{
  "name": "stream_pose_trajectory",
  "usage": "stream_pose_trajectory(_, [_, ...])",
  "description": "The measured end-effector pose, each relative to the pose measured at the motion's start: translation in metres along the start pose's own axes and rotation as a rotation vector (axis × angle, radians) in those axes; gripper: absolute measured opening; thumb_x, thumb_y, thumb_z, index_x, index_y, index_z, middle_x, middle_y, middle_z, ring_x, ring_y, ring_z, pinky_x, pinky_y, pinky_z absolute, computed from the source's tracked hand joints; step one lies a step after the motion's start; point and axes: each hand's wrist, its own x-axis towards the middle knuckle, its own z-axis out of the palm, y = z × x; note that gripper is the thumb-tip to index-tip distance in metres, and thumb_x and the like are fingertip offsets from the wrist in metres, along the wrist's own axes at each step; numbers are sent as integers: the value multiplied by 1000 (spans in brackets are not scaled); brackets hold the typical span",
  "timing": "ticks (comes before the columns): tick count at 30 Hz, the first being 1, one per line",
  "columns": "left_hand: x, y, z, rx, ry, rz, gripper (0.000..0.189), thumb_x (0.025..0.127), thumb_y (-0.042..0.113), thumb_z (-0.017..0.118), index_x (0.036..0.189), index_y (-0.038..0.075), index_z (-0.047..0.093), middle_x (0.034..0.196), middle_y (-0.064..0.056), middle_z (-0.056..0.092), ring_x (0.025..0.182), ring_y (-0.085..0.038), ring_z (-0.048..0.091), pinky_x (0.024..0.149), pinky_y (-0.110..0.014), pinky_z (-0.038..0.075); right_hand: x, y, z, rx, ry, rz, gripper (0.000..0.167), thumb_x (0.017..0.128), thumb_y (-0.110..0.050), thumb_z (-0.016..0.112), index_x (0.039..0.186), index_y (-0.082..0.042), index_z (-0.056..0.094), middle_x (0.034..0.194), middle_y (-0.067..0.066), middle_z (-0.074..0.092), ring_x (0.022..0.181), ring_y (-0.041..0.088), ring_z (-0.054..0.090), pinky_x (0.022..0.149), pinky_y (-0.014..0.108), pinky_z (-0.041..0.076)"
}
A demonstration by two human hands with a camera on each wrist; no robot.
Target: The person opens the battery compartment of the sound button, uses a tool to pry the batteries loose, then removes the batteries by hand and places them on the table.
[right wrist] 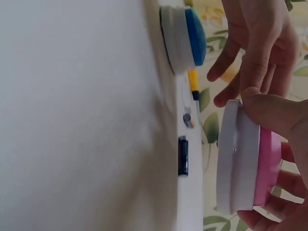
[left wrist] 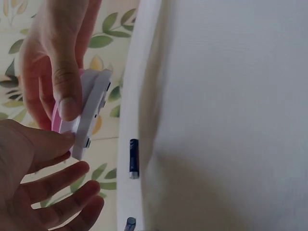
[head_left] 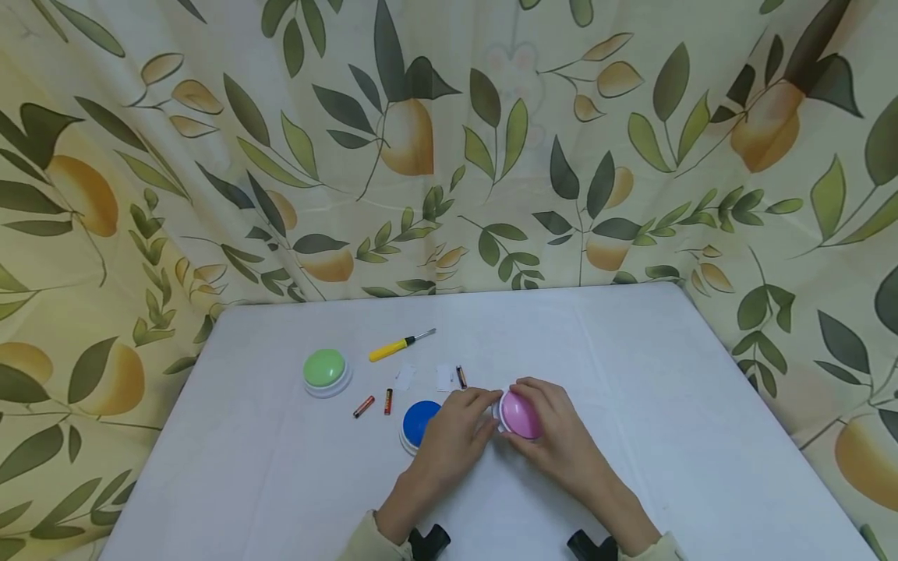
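Observation:
A pink push button point(head_left: 521, 414) with a white round base is held up on edge between both hands. My right hand point(head_left: 554, 425) grips it around the pink dome and the base, thumb along the base in the right wrist view. With thumb and forefinger, my left hand point(head_left: 459, 425) pinches the rim of the base, its other fingers spread away. Small dark parts show on the underside of the white base point(left wrist: 91, 115) in the left wrist view. Beside the left hand sits a blue push button point(head_left: 419, 421), partly hidden behind it.
A green push button point(head_left: 326, 369) stands at the left. Behind lies a yellow screwdriver point(head_left: 393, 348). Several small batteries rest on the white-covered table point(head_left: 281, 483), among them a red one point(head_left: 363, 407) and a dark one point(head_left: 461, 377). Small white pieces point(head_left: 445, 378) lie between.

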Motion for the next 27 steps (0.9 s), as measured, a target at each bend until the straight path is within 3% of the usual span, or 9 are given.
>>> stream_pose_trajectory(11, [12, 10, 23, 254, -79, 43, 43, 100, 34, 71, 140, 18, 64, 129, 0, 70, 115, -17, 65, 94, -30, 58, -8, 15, -7, -8, -86, 77, 70, 69, -10, 97, 130, -2, 64, 135, 16, 63, 126, 37, 59, 93, 49, 61])
stream_pose_trajectory(18, [14, 10, 29, 315, -105, 59, 42, 98, 32, 73, 137, 17, 67, 125, -1, 71, 112, -17, 64, 91, -29, 58, -9, 16, -6, 11, -142, 139, 65, 72, -10, 95, 129, -4, 65, 134, 15, 64, 125, 37, 60, 94, 50, 60])
stream_pose_trajectory(27, [14, 10, 31, 360, -128, 63, 40, 98, 33, 73, 135, 18, 68, 125, -1, 72, 111, -17, 65, 90, -30, 59, -11, 20, 0, 1, -168, 141, 65, 72, -10, 95, 129, -5, 65, 133, 14, 64, 125, 36, 59, 95, 51, 59])
